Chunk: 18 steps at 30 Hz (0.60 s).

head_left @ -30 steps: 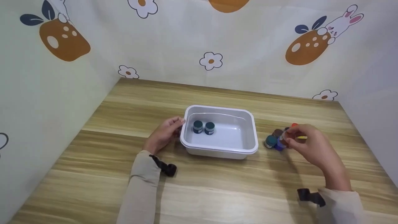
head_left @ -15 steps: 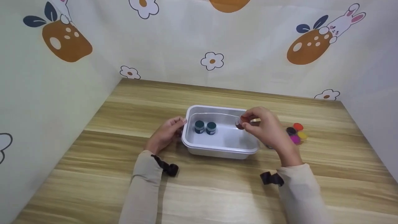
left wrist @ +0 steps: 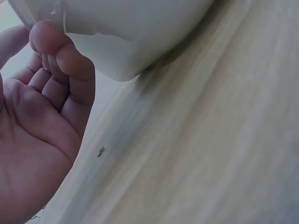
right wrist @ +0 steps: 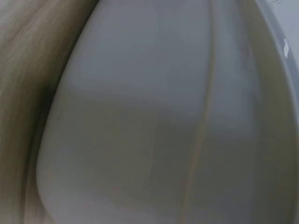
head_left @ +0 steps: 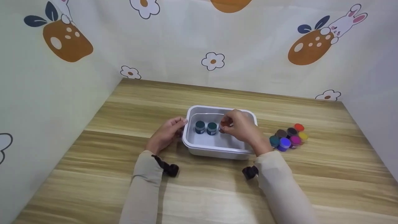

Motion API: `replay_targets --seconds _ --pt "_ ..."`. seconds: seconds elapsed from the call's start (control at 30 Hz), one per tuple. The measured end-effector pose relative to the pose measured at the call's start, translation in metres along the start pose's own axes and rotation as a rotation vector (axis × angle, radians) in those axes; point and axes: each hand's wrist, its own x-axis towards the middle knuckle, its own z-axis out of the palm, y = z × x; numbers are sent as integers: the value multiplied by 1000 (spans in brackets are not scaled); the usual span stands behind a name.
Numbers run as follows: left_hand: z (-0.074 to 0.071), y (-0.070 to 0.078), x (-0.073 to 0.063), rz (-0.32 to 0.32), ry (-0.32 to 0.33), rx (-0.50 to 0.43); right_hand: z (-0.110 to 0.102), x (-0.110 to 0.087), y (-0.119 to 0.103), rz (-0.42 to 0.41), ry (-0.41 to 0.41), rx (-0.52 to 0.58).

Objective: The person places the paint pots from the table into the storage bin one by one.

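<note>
In the head view my left hand (head_left: 168,132) pinches the left rim of a white plastic tub (head_left: 217,149). The left wrist view also shows thumb and fingers of the left hand (left wrist: 46,107) at the rim. Inside the tub, two dark-green-lidded paint jars (head_left: 212,128) stand upright side by side. My right hand (head_left: 244,127) reaches over the right side and holds a reddish-brown paint jar (head_left: 222,127), mostly hidden by the fingers, just right of them. Whether it touches the floor, I cannot tell. Only the tub's outer wall (right wrist: 140,116) shows in the right wrist view.
Right of the tub, several paint jars stand in a tight cluster on the wooden table (head_left: 199,193): teal (head_left: 274,141), blue (head_left: 284,144), magenta (head_left: 295,141), brown (head_left: 281,133), black (head_left: 291,132), yellow (head_left: 303,136) and red (head_left: 299,127). Patterned cloth walls (head_left: 174,43) border the table.
My right hand has carried the reddish-brown jar left from the cluster, over the tub's right rim, to beside the two green-lidded jars. The left hand stays at the rim.
</note>
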Motion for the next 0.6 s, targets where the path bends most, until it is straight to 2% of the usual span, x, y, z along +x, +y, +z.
replay_targets --seconds 0.37,0.5,0.6 --pt "-1 -1 1 4 -16 -7 14 16 2 162 -96 -80" --pt "-2 -1 1 18 -8 7 18 16 4 178 -108 -79" --pt "-2 -1 2 14 -6 10 18 14 6 161 -92 -80"
